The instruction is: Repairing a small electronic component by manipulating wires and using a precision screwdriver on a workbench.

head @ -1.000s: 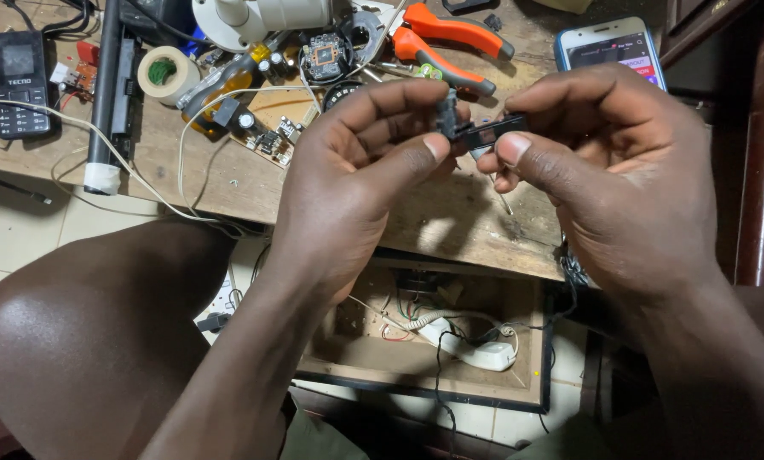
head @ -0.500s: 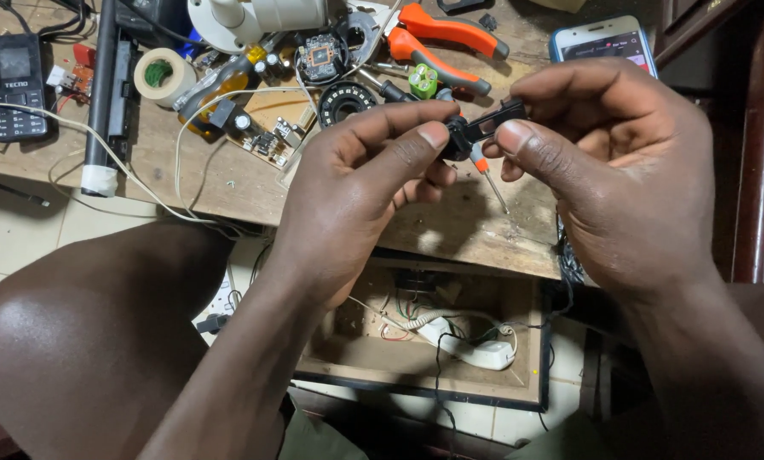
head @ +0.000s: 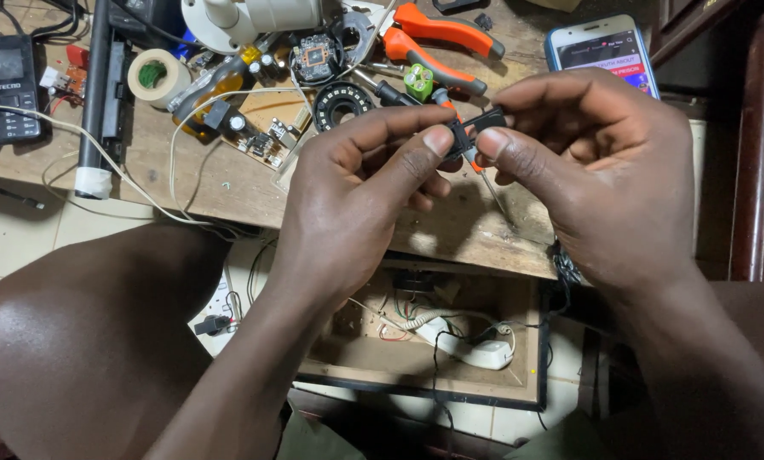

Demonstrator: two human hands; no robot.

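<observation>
My left hand (head: 356, 192) and my right hand (head: 599, 166) meet above the front of a worn wooden workbench (head: 450, 226). Between their thumbs and forefingers they pinch a small black plastic part (head: 477, 128). The part is mostly hidden by my fingertips. Behind the hands lies a screwdriver (head: 475, 166) with a thin shaft and an orange handle.
The bench holds orange-handled pliers (head: 437, 38), a round black ring part (head: 343, 104), small circuit boards (head: 262, 136), a tape roll (head: 153, 77), a white lamp-like housing (head: 245, 17), a dark keypad phone (head: 8, 89) and a smartphone (head: 599, 51). An open wooden box (head: 437, 341) with wires sits on the floor below.
Both hands have shifted slightly up and right with the black part still pinched between them. The ring part and screwdriver handle have come into view behind them.
</observation>
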